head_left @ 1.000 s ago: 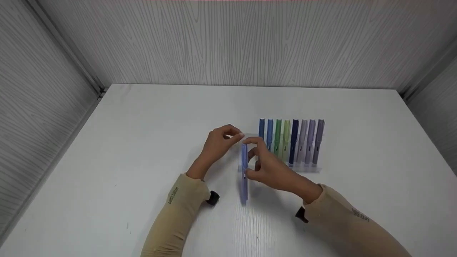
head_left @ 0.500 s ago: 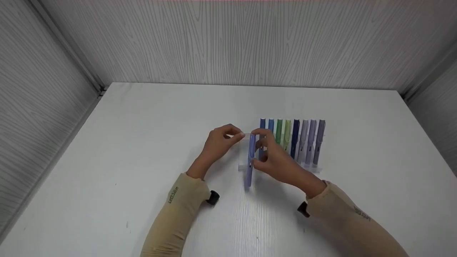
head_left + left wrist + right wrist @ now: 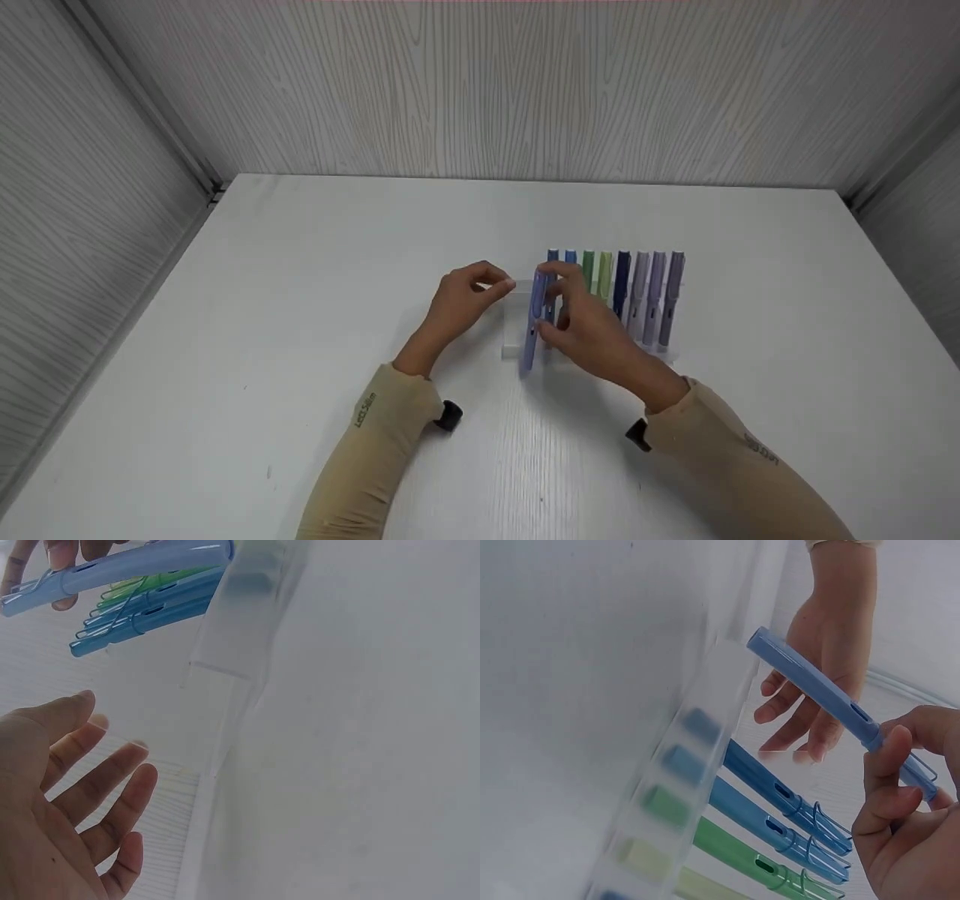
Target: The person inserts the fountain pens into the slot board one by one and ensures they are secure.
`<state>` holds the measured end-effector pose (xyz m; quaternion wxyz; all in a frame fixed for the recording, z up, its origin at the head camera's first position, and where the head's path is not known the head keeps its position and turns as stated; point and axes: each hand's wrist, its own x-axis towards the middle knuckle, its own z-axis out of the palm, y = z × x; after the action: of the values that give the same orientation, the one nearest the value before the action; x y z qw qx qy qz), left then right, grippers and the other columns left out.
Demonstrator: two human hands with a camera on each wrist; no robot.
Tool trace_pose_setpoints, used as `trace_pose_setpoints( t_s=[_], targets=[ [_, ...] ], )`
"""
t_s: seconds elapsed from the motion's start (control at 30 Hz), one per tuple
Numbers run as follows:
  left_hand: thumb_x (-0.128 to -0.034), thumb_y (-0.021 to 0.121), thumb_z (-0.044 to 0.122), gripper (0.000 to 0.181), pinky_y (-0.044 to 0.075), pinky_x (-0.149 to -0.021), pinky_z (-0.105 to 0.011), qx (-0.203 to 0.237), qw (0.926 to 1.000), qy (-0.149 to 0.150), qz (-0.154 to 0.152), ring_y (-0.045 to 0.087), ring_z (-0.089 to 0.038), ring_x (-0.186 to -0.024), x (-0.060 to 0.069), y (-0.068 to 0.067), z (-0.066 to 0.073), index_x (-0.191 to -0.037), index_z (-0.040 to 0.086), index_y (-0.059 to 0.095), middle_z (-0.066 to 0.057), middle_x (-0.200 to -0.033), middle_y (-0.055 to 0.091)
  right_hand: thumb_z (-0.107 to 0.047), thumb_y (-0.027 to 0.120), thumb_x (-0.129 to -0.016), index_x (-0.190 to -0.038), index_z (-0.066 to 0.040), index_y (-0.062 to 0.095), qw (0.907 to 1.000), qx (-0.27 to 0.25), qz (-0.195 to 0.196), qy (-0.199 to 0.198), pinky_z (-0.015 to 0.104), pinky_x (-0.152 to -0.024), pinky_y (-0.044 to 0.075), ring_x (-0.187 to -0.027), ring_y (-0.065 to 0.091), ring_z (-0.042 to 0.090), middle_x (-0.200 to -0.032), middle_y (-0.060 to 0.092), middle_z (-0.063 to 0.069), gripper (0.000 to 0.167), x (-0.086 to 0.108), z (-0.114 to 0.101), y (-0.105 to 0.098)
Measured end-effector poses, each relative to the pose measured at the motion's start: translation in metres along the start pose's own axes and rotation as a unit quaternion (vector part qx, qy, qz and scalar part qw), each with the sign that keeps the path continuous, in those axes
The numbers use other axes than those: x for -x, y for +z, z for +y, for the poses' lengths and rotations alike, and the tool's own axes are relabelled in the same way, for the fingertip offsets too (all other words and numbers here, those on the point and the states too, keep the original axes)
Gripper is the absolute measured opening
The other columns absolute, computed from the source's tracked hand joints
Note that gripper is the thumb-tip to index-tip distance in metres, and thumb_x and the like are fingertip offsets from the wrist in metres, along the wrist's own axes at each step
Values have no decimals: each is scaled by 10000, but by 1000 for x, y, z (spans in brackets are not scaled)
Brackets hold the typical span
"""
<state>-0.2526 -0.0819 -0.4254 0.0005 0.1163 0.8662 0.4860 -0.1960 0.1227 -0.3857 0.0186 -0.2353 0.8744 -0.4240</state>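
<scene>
My right hand point(image 3: 600, 337) pinches a periwinkle-blue capped pen point(image 3: 806, 679) by its cap, the thumb on one side and fingertips on the other. The pen is upright with a slight tilt, in front of the left end of a clear pen stand point(image 3: 512, 351). Its lower tip looks apart from the stand in the right wrist view. At the stand's upper left corner, my left hand point(image 3: 466, 301) pinches the clear edge between thumb and fingertips. In the left wrist view, the fingertips point(image 3: 137, 744) show through the clear sheet.
Several capped pens stand in a row in the stand: dark blue point(image 3: 553, 256), blue, green point(image 3: 589, 264), yellow-green, navy point(image 3: 622, 281) and purples point(image 3: 671, 300) at the right end. The white table point(image 3: 300, 315) meets grey wood-grain panels point(image 3: 480, 90) at back and sides.
My right hand has carried the periwinkle pen away from me and slightly right, closer to the stand's left slots. The left hand stays at the stand's corner.
</scene>
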Motion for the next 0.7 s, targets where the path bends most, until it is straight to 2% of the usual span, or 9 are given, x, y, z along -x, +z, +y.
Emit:
trace_pose_setpoints(
  t_s=[0.3,0.47,0.7],
  targets=[
    [-928,642,334,208,496,-936,-340,-35,10000,-78,24,633,-144,-1034,0,1,-1,-1021,159,707,19,-1014,719,-72,636,-914,-1389,-217,253,9991,329,262,46,236,-559,445,-661,490,134,-1158,592,110,627,1,-4,1],
    [-927,635,372,242,495,-935,-335,-83,9999,-86,12,632,-142,-1038,0,0,0,-1026,163,707,19,-1026,720,-69,634,-918,-1400,-209,261,9987,317,408,29,244,-555,449,-641,489,127,-1188,595,124,626,1,-4,-1],
    [-926,637,367,239,494,-937,-335,-38,10000,-80,14,629,-144,-1046,0,0,0,-1023,161,709,15,-1040,715,-66,643,-913,-1389,-212,284,9959,579,675,-177,248,-539,452,-628,500,126,-1210,601,146,614,1,-4,-1]
  ],
)
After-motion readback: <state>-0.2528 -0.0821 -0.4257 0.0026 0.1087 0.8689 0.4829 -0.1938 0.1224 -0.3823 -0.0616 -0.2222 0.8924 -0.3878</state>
